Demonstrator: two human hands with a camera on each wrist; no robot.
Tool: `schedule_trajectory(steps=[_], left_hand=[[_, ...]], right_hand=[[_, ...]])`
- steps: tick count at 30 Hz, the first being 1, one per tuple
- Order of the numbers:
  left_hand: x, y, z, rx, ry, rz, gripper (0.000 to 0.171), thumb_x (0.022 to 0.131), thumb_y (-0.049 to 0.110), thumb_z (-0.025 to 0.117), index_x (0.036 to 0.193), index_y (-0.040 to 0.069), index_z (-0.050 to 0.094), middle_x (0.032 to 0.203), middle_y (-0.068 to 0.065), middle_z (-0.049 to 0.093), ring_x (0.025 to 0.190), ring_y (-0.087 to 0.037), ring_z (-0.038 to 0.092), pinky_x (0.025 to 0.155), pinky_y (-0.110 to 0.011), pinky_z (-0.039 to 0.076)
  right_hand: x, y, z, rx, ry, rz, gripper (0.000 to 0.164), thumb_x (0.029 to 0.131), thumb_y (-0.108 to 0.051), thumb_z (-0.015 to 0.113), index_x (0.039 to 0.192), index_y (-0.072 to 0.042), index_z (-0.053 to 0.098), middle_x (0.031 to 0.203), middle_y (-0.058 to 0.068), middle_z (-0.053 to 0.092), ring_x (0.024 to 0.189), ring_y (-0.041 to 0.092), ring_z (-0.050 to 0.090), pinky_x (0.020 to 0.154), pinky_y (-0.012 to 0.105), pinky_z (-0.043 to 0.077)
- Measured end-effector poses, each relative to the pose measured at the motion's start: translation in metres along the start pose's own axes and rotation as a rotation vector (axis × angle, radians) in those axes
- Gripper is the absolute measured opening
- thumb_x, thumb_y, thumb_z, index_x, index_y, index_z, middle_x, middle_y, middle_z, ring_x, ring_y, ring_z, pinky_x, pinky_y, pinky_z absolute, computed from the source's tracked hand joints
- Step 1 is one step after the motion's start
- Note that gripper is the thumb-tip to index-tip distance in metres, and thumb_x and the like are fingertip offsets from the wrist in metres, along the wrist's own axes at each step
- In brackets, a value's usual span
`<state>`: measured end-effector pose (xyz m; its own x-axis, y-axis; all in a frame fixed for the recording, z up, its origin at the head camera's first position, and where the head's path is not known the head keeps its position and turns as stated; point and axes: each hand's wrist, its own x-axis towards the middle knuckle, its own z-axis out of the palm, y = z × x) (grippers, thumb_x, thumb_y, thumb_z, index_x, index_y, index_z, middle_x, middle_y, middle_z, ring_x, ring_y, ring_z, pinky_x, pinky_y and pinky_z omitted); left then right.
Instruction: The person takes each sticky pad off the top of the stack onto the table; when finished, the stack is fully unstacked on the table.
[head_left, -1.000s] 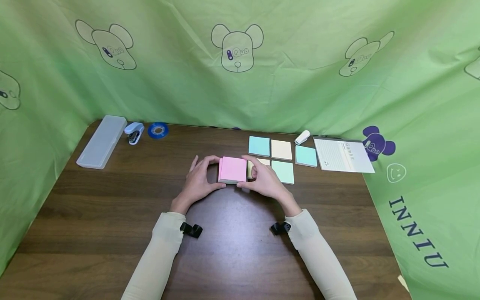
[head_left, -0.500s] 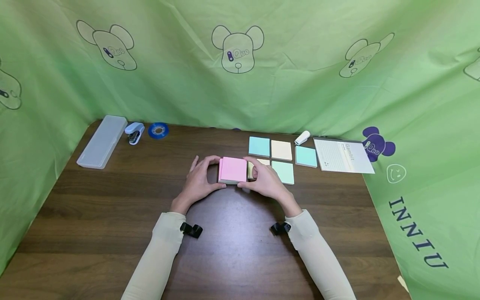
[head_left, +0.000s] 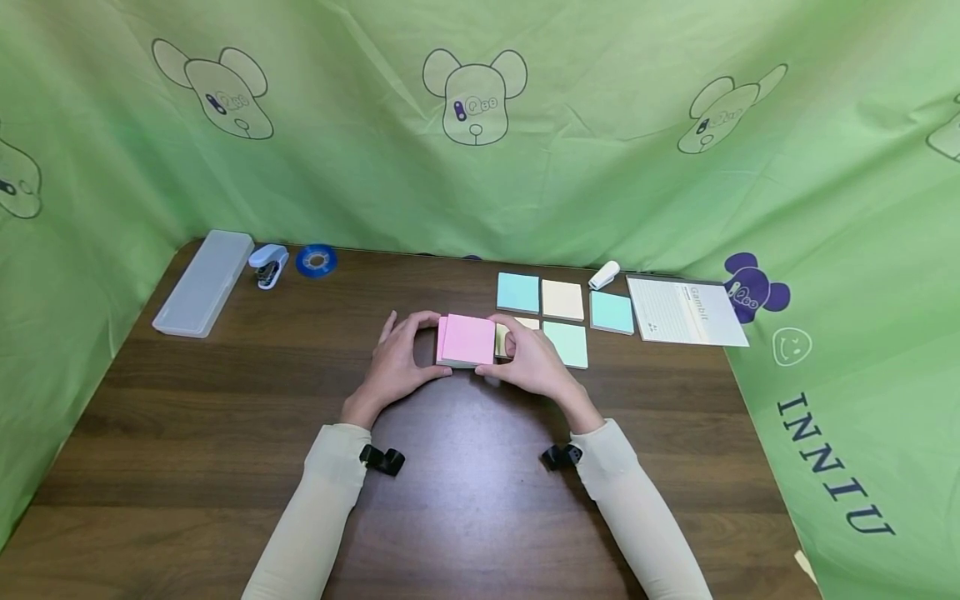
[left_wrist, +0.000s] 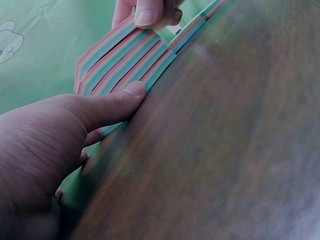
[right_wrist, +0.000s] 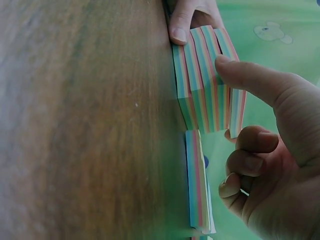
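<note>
My view | long cream fitted sleeves [head_left: 315,500] on both arms | small black clip-like wrist mounts [head_left: 382,459] at each cuff | hands bare

We sit at a dark wooden table [head_left: 187,433] with green cloth [head_left: 600,150] hung behind it and down both sides. We see bear heads [head_left: 474,94] printed on the cloth and dark lettering [head_left: 836,467] at right.

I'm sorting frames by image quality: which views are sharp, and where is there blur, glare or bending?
Head view: sharp, evenly lit; a soft sheen on the dark wooden table near the wrists, and the table edges bow outward. Left wrist view: the pink-topped striped stack of sticky notes is fairly crisp, the left hand soft, the tabletop smeared. Right wrist view: similar, the right hand slightly soft.
</note>
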<state>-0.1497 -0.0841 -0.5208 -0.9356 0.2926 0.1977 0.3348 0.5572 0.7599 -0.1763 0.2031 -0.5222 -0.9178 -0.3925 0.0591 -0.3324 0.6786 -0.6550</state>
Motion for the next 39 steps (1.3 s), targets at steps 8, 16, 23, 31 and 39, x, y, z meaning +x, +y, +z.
schedule_trajectory(steps=[8, 16, 23, 31, 39], left_hand=[[0.0, -0.001, 0.0, -0.001, 0.001, -0.004, 0.094, 0.079, 0.019, 0.104, 0.155, 0.012, 0.051, 0.148, -0.011, 0.068, 0.145, -0.029, 0.059, 0.14, -0.053, 0.003], [0.0, 0.0, 0.001, 0.005, 0.003, -0.003, 0.093, 0.079, 0.019, 0.105, 0.155, 0.011, 0.051, 0.148, -0.011, 0.068, 0.145, -0.029, 0.059, 0.14, -0.053, 0.004], [0.0, 0.0, 0.001, 0.007, 0.007, -0.001, 0.093, 0.078, 0.017, 0.105, 0.154, 0.009, 0.051, 0.147, -0.012, 0.068, 0.145, -0.03, 0.059, 0.14, -0.053, 0.005], [0.0, -0.001, 0.001, -0.001, 0.004, -0.004, 0.093, 0.078, 0.018, 0.105, 0.154, 0.011, 0.052, 0.149, -0.011, 0.068, 0.145, -0.03, 0.059, 0.14, -0.053, 0.004], [0.0, 0.0, 0.0, -0.002, 0.003, -0.005, 0.092, 0.079, 0.019, 0.105, 0.154, 0.011, 0.052, 0.148, -0.012, 0.068, 0.145, -0.03, 0.059, 0.14, -0.053, 0.004]], right_hand=[[-0.003, 0.0, -0.003, 0.037, 0.02, -0.018, 0.09, 0.077, -0.049, 0.101, 0.152, -0.016, 0.061, 0.078, -0.005, 0.052, 0.069, 0.012, 0.042, 0.061, 0.03, 0.035], [-0.015, -0.025, -0.02, 0.082, 0.033, -0.056, 0.085, 0.079, -0.035, 0.101, 0.149, -0.007, 0.063, 0.075, -0.006, 0.044, 0.069, 0.01, 0.035, 0.064, 0.029, 0.03], [-0.02, -0.036, -0.027, 0.053, 0.017, -0.024, 0.083, 0.079, -0.026, 0.102, 0.15, -0.006, 0.064, 0.072, -0.007, 0.039, 0.067, 0.007, 0.031, 0.065, 0.028, 0.027], [-0.026, -0.03, -0.035, 0.072, 0.028, -0.014, 0.08, 0.079, -0.026, 0.101, 0.148, -0.011, 0.064, 0.073, -0.009, 0.036, 0.069, 0.008, 0.031, 0.067, 0.029, 0.03], [-0.037, -0.022, -0.047, 0.083, 0.056, -0.036, 0.077, 0.079, -0.022, 0.103, 0.146, -0.012, 0.064, 0.074, -0.009, 0.034, 0.07, 0.008, 0.032, 0.068, 0.029, 0.034]])
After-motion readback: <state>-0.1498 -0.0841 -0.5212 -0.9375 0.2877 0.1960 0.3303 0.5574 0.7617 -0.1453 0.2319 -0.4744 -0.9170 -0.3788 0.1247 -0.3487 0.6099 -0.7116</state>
